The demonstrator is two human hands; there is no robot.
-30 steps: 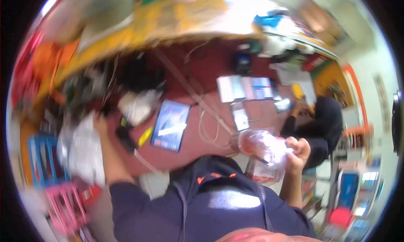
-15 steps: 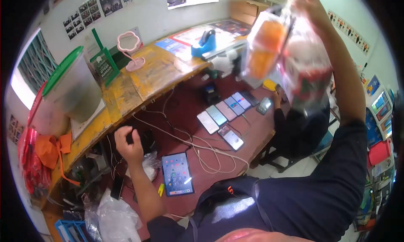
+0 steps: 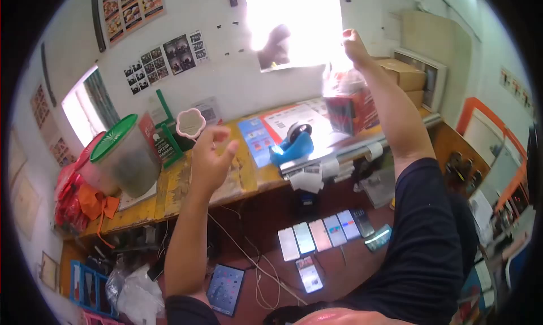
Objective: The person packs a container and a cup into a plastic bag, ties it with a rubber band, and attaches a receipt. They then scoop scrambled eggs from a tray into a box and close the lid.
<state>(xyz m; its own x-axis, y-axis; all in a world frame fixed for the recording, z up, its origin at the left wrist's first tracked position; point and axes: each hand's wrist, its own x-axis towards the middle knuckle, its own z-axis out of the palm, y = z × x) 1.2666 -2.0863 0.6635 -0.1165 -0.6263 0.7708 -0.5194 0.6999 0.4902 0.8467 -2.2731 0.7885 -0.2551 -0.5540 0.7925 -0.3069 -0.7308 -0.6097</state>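
Bag [image 3: 339, 83] hangs just under our right hand [image 3: 353, 42], whose fingertips pinch its top, up against the bright window [image 3: 294, 25]. Our left hand [image 3: 208, 158] is lifted, fingers loosely spread and holding nothing. Beneath them lies the bench [image 3: 181, 186], with a tape dispenser [image 3: 291, 147] to their right.

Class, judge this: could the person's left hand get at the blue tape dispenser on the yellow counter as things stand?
Probably yes. The left hand is open and empty above the counter, and nothing stands between it and the tape dispenser.
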